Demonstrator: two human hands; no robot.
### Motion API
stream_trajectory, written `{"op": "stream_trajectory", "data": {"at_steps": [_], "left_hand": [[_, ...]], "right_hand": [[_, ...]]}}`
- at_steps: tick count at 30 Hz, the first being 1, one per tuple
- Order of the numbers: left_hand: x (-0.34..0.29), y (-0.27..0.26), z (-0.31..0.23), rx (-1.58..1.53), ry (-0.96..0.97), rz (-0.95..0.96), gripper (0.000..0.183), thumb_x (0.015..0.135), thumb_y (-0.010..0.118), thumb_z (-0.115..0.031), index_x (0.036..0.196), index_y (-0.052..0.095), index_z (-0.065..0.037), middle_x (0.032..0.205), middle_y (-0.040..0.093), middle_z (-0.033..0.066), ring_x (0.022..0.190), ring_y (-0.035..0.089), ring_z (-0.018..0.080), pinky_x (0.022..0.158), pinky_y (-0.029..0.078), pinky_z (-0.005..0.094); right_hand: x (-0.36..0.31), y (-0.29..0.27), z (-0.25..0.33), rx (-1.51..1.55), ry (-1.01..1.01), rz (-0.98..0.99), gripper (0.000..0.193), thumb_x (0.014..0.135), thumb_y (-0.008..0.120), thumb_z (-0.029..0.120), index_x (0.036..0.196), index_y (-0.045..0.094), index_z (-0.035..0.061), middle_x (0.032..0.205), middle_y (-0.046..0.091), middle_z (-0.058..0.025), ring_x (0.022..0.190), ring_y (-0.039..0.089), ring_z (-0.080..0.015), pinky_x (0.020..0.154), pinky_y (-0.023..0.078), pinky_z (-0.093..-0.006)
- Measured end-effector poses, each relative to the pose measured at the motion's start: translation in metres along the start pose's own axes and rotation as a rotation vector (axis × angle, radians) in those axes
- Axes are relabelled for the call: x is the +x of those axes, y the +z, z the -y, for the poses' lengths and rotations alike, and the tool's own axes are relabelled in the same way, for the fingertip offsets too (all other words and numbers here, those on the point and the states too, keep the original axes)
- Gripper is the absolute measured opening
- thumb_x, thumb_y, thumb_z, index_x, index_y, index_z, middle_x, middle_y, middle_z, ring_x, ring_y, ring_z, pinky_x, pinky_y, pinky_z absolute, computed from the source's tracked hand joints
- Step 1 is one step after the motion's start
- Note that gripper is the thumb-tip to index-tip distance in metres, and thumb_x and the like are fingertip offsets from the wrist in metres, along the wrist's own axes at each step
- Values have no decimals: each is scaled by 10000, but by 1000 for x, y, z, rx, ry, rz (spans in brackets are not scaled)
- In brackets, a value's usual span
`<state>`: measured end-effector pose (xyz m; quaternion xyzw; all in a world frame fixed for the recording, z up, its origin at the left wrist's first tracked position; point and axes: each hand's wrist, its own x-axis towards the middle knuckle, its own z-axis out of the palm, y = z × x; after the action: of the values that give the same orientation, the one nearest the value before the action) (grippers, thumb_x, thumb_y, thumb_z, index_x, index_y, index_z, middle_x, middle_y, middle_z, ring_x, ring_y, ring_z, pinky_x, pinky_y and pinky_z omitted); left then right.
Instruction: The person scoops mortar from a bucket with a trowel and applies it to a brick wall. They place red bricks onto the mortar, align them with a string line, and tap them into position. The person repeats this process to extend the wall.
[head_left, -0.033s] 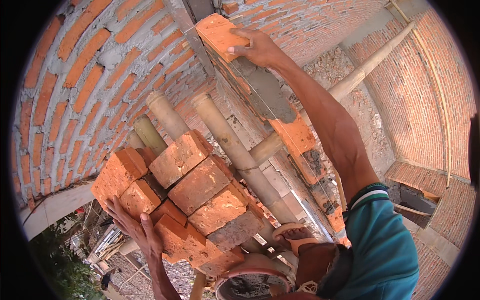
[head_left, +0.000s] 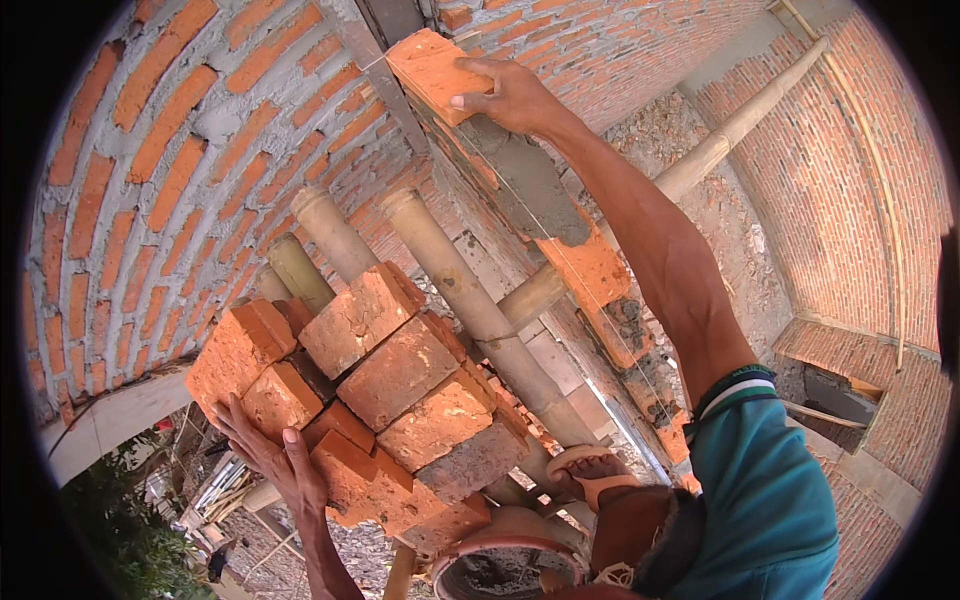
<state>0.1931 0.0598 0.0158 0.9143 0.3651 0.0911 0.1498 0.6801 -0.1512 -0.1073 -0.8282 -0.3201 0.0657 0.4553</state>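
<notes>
An orange brick (head_left: 425, 65) sits at the far end of the low wall beside a grey upright post, gripped by my right hand (head_left: 512, 95) with thumb and fingers. Wet grey mortar (head_left: 545, 185) coats the wall top just behind it, and a thin taut string (head_left: 520, 198) runs along the course. Nearer to me, laid bricks (head_left: 585, 268) continue the row. My left hand (head_left: 280, 460) rests with stretched fingers and thumb apart against the left side of a brick stack (head_left: 395, 375), touching a brick there without lifting it.
Bamboo poles (head_left: 450, 270) lie under and beside the stack, and one of my sandalled feet (head_left: 590, 470) stands there. A round bucket (head_left: 470, 548) holds mortar by my foot. A mortared brick wall (head_left: 180, 170) rises at left; a long bamboo pole (head_left: 740, 125) slants at right.
</notes>
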Motion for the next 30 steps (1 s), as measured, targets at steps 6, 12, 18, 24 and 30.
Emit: {"op": "stream_trajectory", "data": {"at_steps": [6, 12, 18, 24, 30], "left_hand": [[1, 2, 0, 37, 42, 8, 923, 993, 319, -746, 1667, 183, -130, 1736, 58, 212, 1596, -41, 434, 1246, -52, 635], [1, 4, 3, 60, 38, 3, 886, 1013, 305, -727, 1673, 172, -151, 1741, 53, 189, 1602, -42, 404, 1267, -53, 588], [-1, 6, 6, 77, 14, -8, 854, 1033, 315, -692, 1673, 163, -146, 1740, 69, 186, 1604, -29, 398, 1276, -23, 571], [-9, 1, 3, -303, 25, -186, 809, 1069, 450, -550, 1666, 128, -110, 1723, 98, 196, 1605, 35, 371, 1281, 116, 564], [-66, -20, 11, -472, -520, -187, 726, 1079, 505, -458, 1643, 233, -91, 1651, 266, 198, 1538, 246, 333, 1240, 247, 486]], "right_hand": [[3, 1, -4, 37, 17, 13, 762, 886, 817, 419, 1497, 541, 55, 1448, 587, -234, 1332, 571, -373, 1101, 484, -477], [3, 3, 1, -16, 38, 10, 803, 864, 836, 424, 1509, 521, 63, 1487, 545, -232, 1381, 524, -372, 1138, 469, -472], [5, 2, 1, -12, 66, 81, 813, 894, 785, 504, 1533, 496, 91, 1547, 484, -221, 1458, 434, -383, 1217, 405, -527], [-4, -18, 13, -16, -60, -124, 736, 942, 725, 505, 1494, 535, 57, 1483, 551, -222, 1395, 508, -373, 1157, 455, -512], [-28, -66, 87, 16, -216, -462, 375, 958, 657, 172, 1239, 689, -75, 1139, 732, -280, 1038, 726, -323, 947, 550, -367]]}}
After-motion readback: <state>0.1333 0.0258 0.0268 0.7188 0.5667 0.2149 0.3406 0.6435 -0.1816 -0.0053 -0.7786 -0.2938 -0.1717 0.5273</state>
